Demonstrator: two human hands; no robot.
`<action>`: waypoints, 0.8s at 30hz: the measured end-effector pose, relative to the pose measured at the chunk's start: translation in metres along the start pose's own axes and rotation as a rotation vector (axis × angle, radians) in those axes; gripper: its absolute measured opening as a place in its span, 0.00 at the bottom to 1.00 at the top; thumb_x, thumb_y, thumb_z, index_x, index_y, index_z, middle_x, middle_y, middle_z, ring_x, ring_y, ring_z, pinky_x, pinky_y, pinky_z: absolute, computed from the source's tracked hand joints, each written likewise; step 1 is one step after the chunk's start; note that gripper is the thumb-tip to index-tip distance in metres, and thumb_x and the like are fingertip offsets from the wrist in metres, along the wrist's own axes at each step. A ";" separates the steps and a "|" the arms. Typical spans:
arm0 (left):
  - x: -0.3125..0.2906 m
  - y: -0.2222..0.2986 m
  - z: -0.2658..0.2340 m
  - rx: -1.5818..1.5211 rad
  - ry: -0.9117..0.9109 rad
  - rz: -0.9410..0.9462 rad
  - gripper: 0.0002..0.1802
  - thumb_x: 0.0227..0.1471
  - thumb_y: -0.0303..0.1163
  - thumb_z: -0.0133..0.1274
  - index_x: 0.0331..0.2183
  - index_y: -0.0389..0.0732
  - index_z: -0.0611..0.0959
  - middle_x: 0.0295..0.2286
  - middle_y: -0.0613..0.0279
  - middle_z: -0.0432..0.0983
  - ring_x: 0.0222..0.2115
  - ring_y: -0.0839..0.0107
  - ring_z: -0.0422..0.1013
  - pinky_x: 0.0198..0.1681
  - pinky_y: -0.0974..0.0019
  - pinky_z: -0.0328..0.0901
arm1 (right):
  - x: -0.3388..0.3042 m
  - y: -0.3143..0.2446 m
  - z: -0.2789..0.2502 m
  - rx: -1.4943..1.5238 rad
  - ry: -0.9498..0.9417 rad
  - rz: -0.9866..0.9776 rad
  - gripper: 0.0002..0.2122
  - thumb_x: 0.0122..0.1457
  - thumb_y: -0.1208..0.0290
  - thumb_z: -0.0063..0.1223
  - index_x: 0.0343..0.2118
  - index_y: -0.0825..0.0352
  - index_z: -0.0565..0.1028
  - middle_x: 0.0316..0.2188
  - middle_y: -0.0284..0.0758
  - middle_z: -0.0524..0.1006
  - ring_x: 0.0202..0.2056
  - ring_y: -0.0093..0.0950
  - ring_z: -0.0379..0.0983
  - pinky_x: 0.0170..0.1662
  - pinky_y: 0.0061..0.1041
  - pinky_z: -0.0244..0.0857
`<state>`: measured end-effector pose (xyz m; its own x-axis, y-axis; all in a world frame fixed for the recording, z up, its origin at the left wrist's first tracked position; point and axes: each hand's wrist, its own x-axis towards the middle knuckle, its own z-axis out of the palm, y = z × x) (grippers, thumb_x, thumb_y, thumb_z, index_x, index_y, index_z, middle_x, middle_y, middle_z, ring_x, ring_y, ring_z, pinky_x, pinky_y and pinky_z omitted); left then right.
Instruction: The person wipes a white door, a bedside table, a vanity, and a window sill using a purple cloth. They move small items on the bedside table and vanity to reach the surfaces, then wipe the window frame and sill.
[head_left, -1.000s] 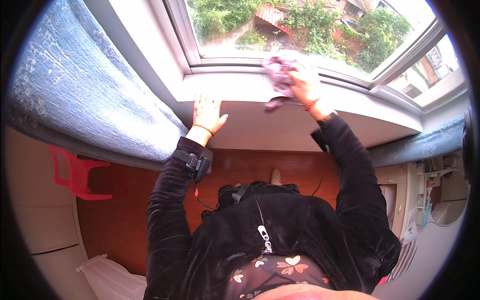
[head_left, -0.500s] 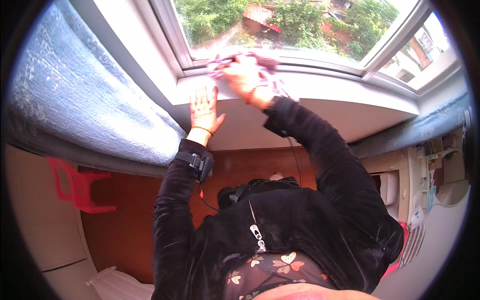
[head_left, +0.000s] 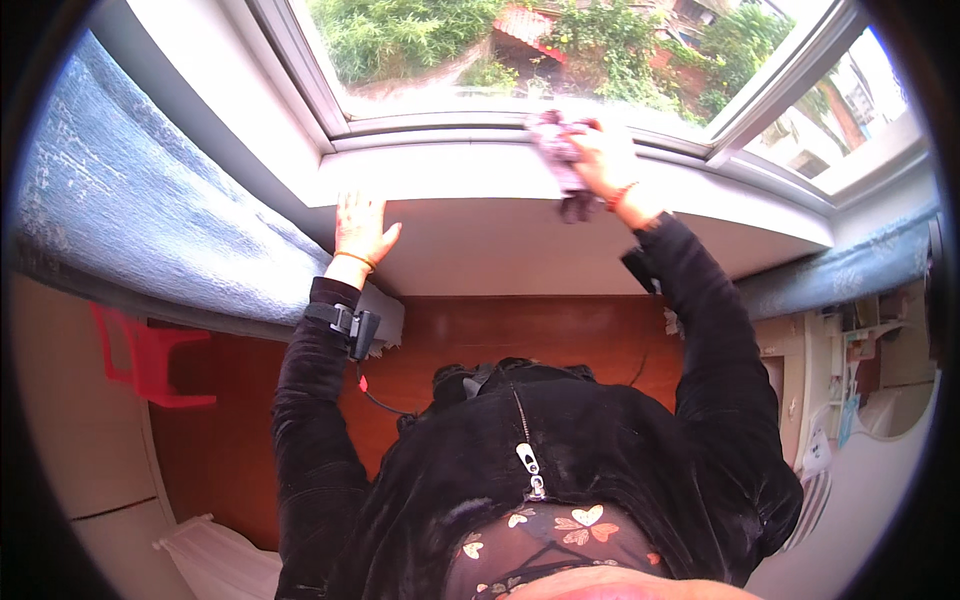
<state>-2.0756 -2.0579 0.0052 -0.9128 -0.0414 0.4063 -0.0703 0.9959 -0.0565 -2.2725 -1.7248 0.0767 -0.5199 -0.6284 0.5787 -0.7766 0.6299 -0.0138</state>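
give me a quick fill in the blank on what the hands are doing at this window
1. The right hand presses a crumpled purple ____ against the window frame.
2. The left hand lies flat on the white ____.
3. A red plastic ____ stands on the floor at the person's left.

Missing words: cloth; windowsill; stool.

1 head-worn fisheye view looks steeply down the person's own torso, facing a white windowsill at 12 o'clock, near at arm's reach; forearms enter from 6 o'clock, edges bending toward the rim.
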 end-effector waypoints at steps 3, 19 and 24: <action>-0.001 0.001 0.003 0.029 0.017 -0.012 0.33 0.36 0.46 0.59 0.43 0.38 0.73 0.46 0.47 0.64 0.52 0.51 0.56 0.59 0.49 0.43 | -0.046 0.067 -0.035 -0.129 0.052 0.070 0.13 0.41 0.75 0.52 0.32 0.57 0.80 0.33 0.35 0.76 0.41 0.33 0.70 0.44 0.33 0.64; 0.003 0.014 0.024 0.104 0.035 -0.204 0.41 0.36 0.52 0.59 0.49 0.39 0.68 0.55 0.47 0.54 0.58 0.52 0.46 0.60 0.49 0.40 | -0.020 0.016 -0.013 -0.063 -0.107 0.068 0.15 0.46 0.70 0.50 0.39 0.48 0.77 0.33 0.28 0.76 0.42 0.33 0.66 0.40 0.41 0.60; 0.005 0.013 0.023 0.103 0.055 -0.176 0.46 0.34 0.51 0.60 0.53 0.38 0.65 0.53 0.46 0.57 0.56 0.52 0.50 0.60 0.49 0.40 | 0.045 -0.097 0.051 0.365 0.031 -0.064 0.10 0.49 0.65 0.48 0.32 0.45 0.79 0.37 0.26 0.75 0.45 0.35 0.63 0.46 0.40 0.55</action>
<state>-2.0899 -2.0471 -0.0143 -0.8594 -0.2069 0.4676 -0.2703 0.9601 -0.0721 -2.2384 -1.8373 0.0625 -0.4593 -0.6436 0.6122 -0.8859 0.3820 -0.2631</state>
